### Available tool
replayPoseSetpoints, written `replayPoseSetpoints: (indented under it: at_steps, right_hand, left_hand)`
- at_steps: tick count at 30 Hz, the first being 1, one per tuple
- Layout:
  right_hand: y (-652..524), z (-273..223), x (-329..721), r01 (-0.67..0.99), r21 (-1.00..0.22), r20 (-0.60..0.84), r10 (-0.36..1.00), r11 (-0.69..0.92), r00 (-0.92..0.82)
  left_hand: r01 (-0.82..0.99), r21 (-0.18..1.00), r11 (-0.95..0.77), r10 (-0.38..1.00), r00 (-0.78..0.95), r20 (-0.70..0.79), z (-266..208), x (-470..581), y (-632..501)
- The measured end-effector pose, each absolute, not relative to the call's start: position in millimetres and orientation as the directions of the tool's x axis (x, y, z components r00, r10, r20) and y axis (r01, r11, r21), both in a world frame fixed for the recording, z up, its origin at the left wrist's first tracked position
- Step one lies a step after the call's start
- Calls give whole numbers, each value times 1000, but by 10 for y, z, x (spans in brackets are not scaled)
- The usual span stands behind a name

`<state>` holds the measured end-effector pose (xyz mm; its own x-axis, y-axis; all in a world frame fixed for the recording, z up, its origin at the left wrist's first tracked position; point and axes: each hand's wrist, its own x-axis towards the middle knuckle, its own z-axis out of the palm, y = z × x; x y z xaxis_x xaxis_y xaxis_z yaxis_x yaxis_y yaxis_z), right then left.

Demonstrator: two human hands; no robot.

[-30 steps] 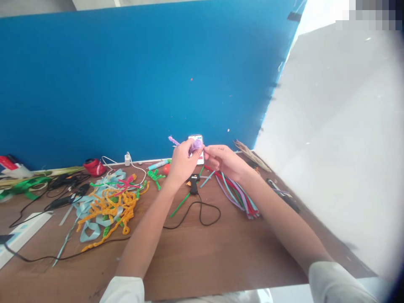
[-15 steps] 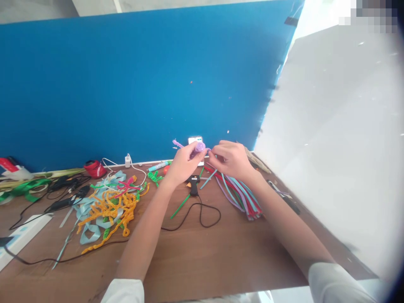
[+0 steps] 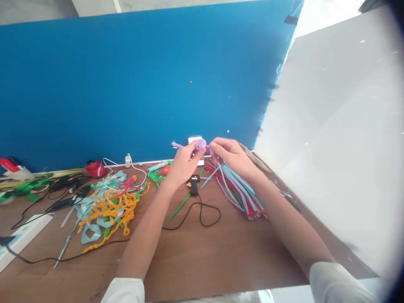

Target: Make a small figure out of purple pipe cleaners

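A purple pipe cleaner with a coiled round ball [image 3: 201, 144] is held up above the back of the table. My left hand [image 3: 184, 165] is closed on it, thumb and fingers pinching the coil, and a twisted purple end [image 3: 176, 145] sticks out to the left. At the other side my right hand [image 3: 229, 155] pinches the purple strand that leaves the coil. Behind the hands stands a phone [image 3: 195, 139], partly covered by them. Below lies a black glue gun [image 3: 195, 185] with a cord, and under my right hand a bundle of coloured pipe cleaners [image 3: 241, 191].
To the left lies a tangle of orange pipe cleaners [image 3: 118, 210] and light blue ribbon [image 3: 90, 233]. A white power strip [image 3: 27, 235] sits at the left edge. A marker [image 3: 159, 166] and a red object [image 3: 95, 168] rest near the blue partition [image 3: 151, 84].
My right hand has turned and its fingers have shifted along the strand, where a bent purple end now shows below them. My left hand keeps hold of the coil, nearly still.
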<state>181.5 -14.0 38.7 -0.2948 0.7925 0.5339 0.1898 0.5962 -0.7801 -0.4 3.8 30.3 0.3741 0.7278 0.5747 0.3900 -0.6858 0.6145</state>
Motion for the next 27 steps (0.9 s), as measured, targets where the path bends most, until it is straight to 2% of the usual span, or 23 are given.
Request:
replayPoseSetpoints:
  at_steps: [8, 12, 15, 18, 20, 22, 27]
  right_hand:
    - [-167, 344, 1802, 286, -689, 590, 744, 666, -314]
    - [-168, 342, 1782, 313, -667, 608, 737, 676, -295]
    - [-143, 335, 1765, 121, -830, 488, 813, 545, -318]
    - [-92, 307, 1764, -93, -960, 279, 860, 265, -427]
    - [-56, 284, 1770, -189, -975, 197, 837, 115, -510]
    - [-31, 267, 1770, -264, -964, 171, 814, 23, -555]
    - [-12, 239, 1746, -380, -925, 190, 835, -24, -516]
  left_hand:
    - [165, 782, -600, 780, 338, 527, 224, 57, 111]
    - [147, 797, -586, 790, 323, 521, 212, 83, 103]
    - [222, 740, -635, 767, 293, 571, 223, 65, 87]
    - [407, 625, -666, 741, 263, 618, 256, 35, 55]
    - [474, 573, -669, 727, 257, 636, 277, 25, 36]
    - [463, 573, -677, 721, 257, 643, 285, 27, 30]
    - [307, 672, -674, 739, 270, 618, 237, 60, 76]
